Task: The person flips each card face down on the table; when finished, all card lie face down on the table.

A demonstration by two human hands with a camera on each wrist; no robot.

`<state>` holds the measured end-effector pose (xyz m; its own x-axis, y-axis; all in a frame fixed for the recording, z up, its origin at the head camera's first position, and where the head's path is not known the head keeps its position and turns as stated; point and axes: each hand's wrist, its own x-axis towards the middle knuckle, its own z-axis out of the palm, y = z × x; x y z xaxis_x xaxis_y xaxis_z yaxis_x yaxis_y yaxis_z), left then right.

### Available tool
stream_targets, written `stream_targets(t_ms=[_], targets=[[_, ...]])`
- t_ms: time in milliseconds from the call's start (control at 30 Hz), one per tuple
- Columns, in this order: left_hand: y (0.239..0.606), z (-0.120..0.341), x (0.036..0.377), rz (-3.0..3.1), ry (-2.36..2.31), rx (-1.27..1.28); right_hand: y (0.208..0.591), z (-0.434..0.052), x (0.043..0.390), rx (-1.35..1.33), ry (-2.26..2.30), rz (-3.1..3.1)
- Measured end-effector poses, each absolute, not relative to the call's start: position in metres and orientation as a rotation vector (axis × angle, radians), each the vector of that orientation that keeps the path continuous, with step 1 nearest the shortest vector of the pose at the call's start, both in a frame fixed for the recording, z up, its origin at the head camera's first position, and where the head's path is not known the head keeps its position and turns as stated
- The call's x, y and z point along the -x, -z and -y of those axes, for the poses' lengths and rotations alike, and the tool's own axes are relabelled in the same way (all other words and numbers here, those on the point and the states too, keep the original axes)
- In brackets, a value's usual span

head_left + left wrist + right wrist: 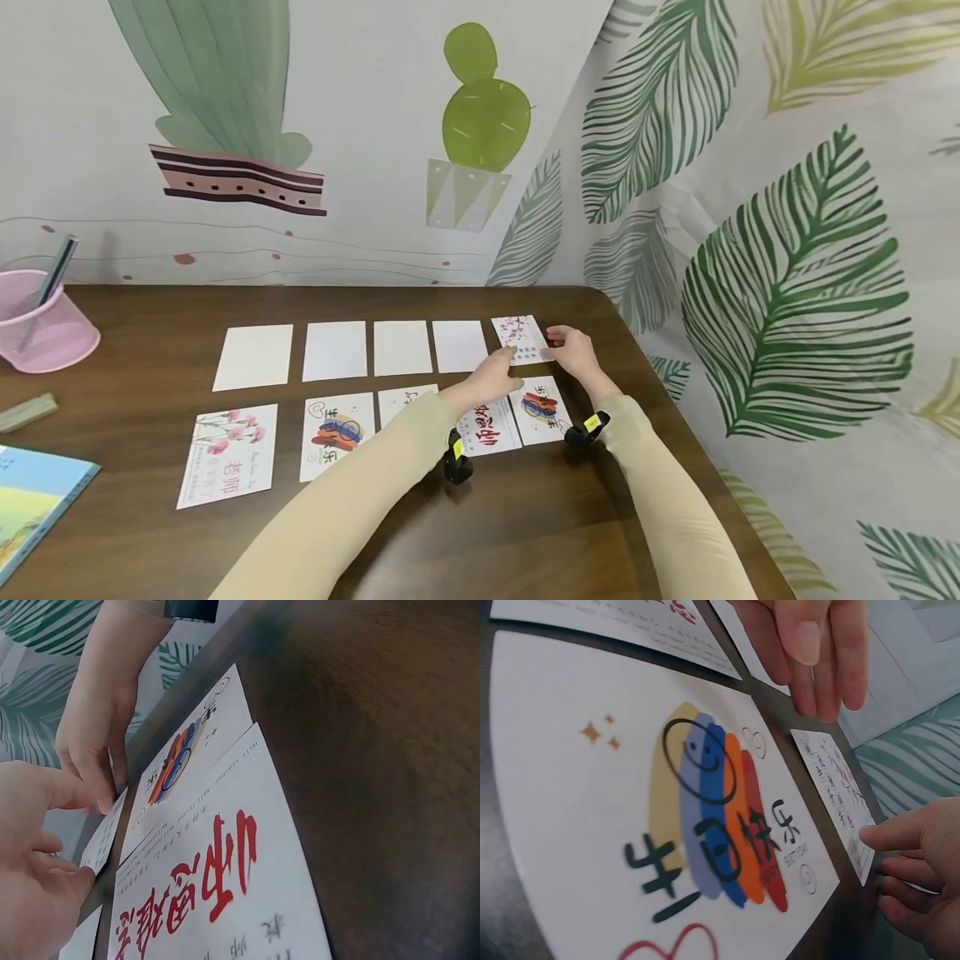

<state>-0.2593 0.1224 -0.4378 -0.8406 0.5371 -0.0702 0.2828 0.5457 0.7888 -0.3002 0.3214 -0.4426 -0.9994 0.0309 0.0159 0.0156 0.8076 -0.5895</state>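
Observation:
A card with pink blossoms (517, 335) lies at the right end of the far row. At its right edge is my right hand (573, 353), thumb tip at the card's border and the other fingers loosely bent beside it. My left hand (491, 377) reaches over the near row, its fingertips close by the blossom card's near-left corner. In the right wrist view the left fingers (829, 667) hang fairly straight with nothing between them. Below the hands lie a rainbow-stroke card (720, 802) and a card with large red characters (217, 862), partly under the left arm in the head view.
Several blank white cards (334, 351) continue the far row leftward. Nearer lie a pink-flower card (228, 454) and another rainbow-stroke card (337, 429). At the left are a pink pen holder (63, 333), a beige stick-like block (28, 412) and a book (45, 500).

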Motion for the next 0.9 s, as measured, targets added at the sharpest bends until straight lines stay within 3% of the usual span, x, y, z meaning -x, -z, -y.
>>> stream_targets(t_ms=[367, 900], targets=[[0.439, -0.124, 0.264, -2.464, -1.142, -0.657, 0.443, -0.314, 0.293, -0.029, -0.934, 2.993], [0.441, -0.124, 0.263, -2.467, -1.068, -0.679, 0.446, -0.314, 0.301, 0.238, -1.392, 2.793]])
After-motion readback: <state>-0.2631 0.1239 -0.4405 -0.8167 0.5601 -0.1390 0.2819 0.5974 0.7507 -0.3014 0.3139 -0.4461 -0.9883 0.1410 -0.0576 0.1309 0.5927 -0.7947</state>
